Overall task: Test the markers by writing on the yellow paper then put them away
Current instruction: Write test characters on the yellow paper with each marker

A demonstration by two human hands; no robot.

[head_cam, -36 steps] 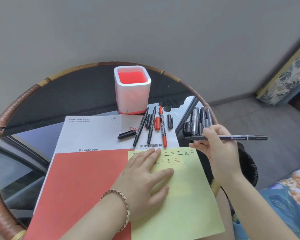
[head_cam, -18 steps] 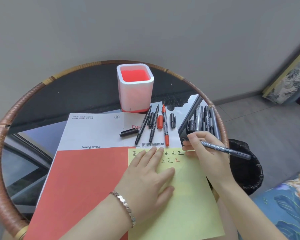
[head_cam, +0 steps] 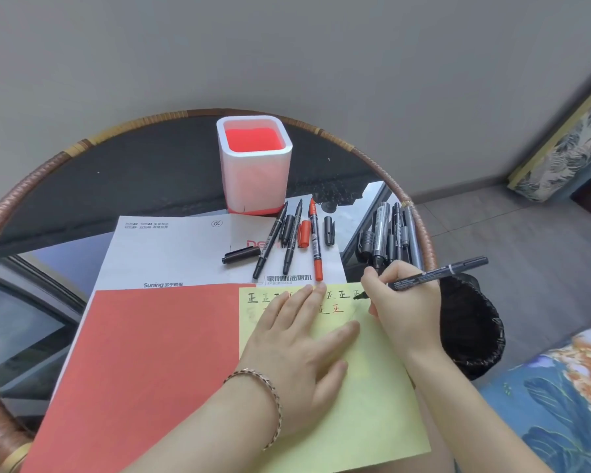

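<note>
My right hand [head_cam: 405, 302] grips a black marker [head_cam: 437, 273] with its tip touching the top right of the yellow paper [head_cam: 365, 404], beside rows of written characters. My left hand [head_cam: 297, 343] lies flat on the yellow paper, fingers spread, covering part of the writing. Two black markers [head_cam: 270, 245] and a red marker [head_cam: 315, 244] lie uncapped on the white sheet [head_cam: 171, 254], with loose caps beside them. A bunch of dark markers [head_cam: 389, 233] lies at the table's right rim. A white pen holder [head_cam: 255, 165] with a red inside stands behind.
A red sheet [head_cam: 144, 370] lies left of the yellow paper. The round glass table has a woven rim [head_cam: 24, 179]. A black bin [head_cam: 468, 322] stands on the floor to the right, under my right hand. A grey wall is close behind.
My right hand has turned the black marker from level in the air down to the yellow paper, so its tip now touches the sheet. My left hand has stayed flat on the paper.
</note>
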